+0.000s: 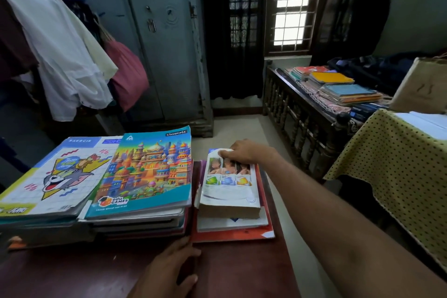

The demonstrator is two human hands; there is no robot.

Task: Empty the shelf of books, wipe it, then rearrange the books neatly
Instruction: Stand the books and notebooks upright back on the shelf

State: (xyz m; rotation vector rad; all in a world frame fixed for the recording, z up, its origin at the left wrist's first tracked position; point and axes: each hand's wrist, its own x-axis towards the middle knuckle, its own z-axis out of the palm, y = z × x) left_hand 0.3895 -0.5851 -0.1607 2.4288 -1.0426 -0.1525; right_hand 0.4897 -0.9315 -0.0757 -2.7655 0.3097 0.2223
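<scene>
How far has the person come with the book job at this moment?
Already done, it seems: books lie in stacks on the brown surface, the castle-cover notebook on top of one. In hand: the right hand grips the far end of the thick white book on the small pile; the left hand rests beside the stacks. No shelf or cloth is visible, so wiping cannot be judged.
</scene>
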